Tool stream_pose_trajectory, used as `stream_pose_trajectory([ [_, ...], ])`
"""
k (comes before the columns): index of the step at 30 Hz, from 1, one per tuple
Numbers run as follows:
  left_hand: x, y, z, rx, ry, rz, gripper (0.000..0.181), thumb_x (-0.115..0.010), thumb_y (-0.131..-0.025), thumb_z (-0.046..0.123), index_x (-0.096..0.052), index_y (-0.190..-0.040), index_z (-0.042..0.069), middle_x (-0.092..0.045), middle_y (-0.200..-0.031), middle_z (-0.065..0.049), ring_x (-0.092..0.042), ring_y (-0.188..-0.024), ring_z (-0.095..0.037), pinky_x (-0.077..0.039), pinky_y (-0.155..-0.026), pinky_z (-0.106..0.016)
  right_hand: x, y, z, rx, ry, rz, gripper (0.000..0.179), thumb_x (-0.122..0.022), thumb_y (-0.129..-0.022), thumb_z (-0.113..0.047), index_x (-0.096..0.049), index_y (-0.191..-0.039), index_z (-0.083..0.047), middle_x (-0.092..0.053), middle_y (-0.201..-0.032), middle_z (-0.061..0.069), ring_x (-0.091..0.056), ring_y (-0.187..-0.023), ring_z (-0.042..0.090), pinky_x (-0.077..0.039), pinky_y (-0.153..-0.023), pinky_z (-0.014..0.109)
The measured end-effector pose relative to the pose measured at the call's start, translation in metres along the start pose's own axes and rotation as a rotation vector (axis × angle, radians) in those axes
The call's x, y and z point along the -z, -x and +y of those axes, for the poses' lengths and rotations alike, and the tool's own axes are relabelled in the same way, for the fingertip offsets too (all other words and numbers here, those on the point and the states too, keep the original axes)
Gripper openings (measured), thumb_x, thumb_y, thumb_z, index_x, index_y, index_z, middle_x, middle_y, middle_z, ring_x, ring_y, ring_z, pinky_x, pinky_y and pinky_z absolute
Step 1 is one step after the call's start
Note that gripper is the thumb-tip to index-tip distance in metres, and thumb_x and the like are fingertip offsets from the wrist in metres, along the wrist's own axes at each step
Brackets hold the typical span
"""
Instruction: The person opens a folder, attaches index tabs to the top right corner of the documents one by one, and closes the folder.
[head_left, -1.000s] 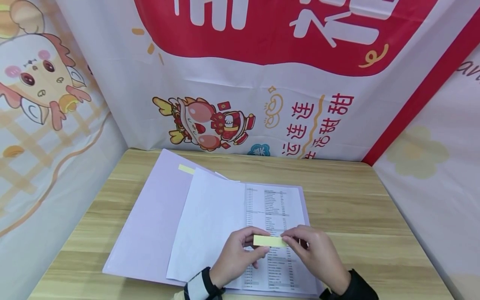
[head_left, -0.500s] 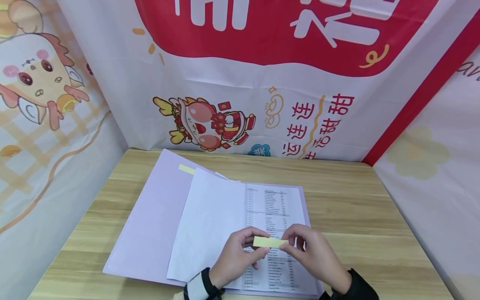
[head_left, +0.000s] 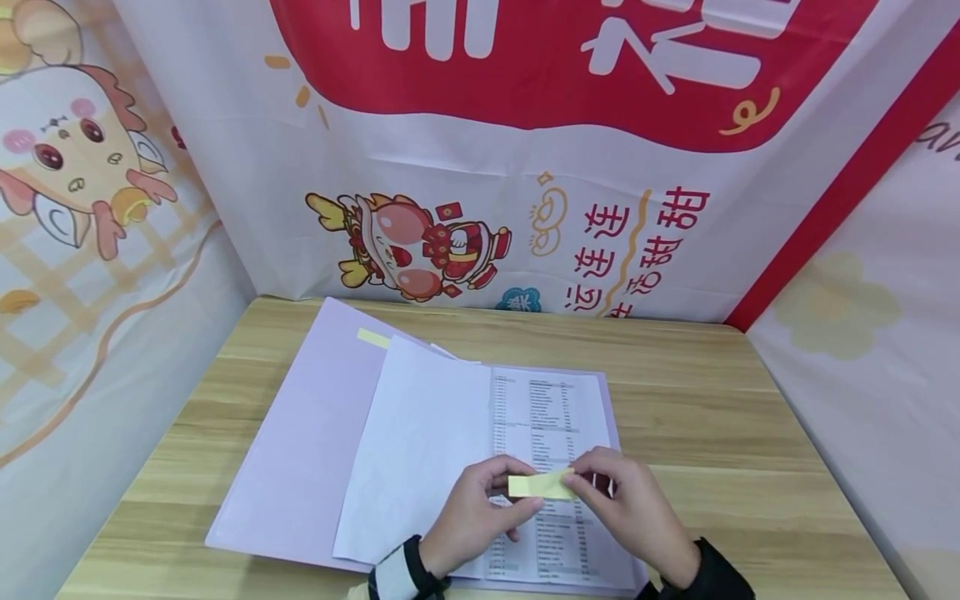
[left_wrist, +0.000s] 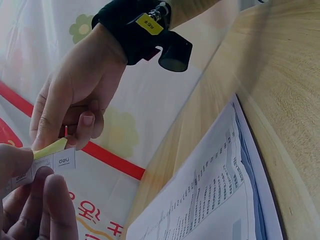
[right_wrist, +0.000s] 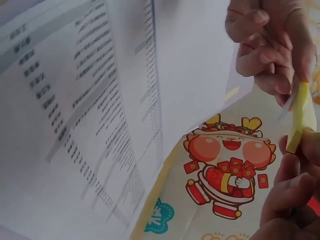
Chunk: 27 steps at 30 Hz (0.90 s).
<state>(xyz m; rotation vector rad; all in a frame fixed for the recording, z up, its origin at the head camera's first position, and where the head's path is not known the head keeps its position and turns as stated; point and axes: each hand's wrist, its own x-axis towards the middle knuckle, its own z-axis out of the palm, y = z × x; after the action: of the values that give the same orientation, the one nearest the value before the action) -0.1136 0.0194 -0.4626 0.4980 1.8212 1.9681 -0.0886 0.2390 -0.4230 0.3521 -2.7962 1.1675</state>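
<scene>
I have the yellow note pad (head_left: pixel 551 485) raised between both hands over the printed page (head_left: pixel 551 400). Half a second ago it looked nearly straight; now its right part bends upward, which I take for a top sheet lifting off (the left wrist view shows a white printed strip (left_wrist: pixel 64 160) against the yellow). The left hand's (head_left: pixel 480 504) fingers and thumb pinch one end; the right hand's (head_left: pixel 633 504) pinch the other, both wrists angled inward. Beneath, the lilac folder (head_left: pixel 292 458) lies open on the worktop (head_left: pixel 697 400).
</scene>
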Motion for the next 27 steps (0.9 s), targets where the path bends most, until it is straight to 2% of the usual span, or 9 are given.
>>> stream_pose_trajectory([
  [6,0.000,0.000,0.000,0.005,0.003,0.001,0.028,-0.077,-0.092,0.016,-0.066,-0.114,0.003,-0.072,-0.098,-0.007,-0.068,-0.077,-0.016,-0.057,-0.054,-0.024,-0.003,0.002,-0.003,0.047,0.104,0.101,0.013,-0.077,-0.090,-0.010,-0.079,-0.093,-0.022,-0.056,-0.073,-0.020,-0.046,-0.060,-0.001,-0.042,-0.050,0.020],
  [11,0.000,-0.001,0.000,0.009,0.021,-0.004,0.029,-0.076,-0.092,0.016,-0.065,-0.115,0.001,-0.071,-0.098,-0.007,-0.070,-0.079,-0.016,-0.058,-0.056,-0.025,-0.004,0.003,-0.005,0.052,0.117,0.127,0.014,-0.078,-0.090,-0.008,-0.079,-0.094,-0.022,-0.056,-0.074,-0.021,-0.046,-0.060,-0.001,-0.041,-0.050,0.020],
  [18,-0.001,-0.001,-0.001,0.002,0.027,-0.010,0.029,-0.075,-0.093,0.016,-0.063,-0.115,0.001,-0.071,-0.100,-0.008,-0.073,-0.081,-0.017,-0.059,-0.058,-0.026,-0.001,0.001,-0.009,0.059,-0.013,0.111,0.014,-0.074,-0.093,-0.007,-0.077,-0.090,-0.021,-0.057,-0.072,-0.017,-0.047,-0.058,0.002,-0.042,-0.049,0.022],
  [27,-0.003,-0.002,-0.002,0.016,0.039,-0.014,0.030,-0.074,-0.094,0.016,-0.062,-0.117,0.001,-0.072,-0.102,-0.009,-0.073,-0.084,-0.018,-0.060,-0.060,-0.029,0.005,-0.002,-0.016,0.030,-0.173,0.045,0.011,-0.067,-0.099,-0.012,-0.075,-0.092,-0.016,-0.063,-0.076,-0.007,-0.048,-0.058,0.006,-0.042,-0.050,0.023],
])
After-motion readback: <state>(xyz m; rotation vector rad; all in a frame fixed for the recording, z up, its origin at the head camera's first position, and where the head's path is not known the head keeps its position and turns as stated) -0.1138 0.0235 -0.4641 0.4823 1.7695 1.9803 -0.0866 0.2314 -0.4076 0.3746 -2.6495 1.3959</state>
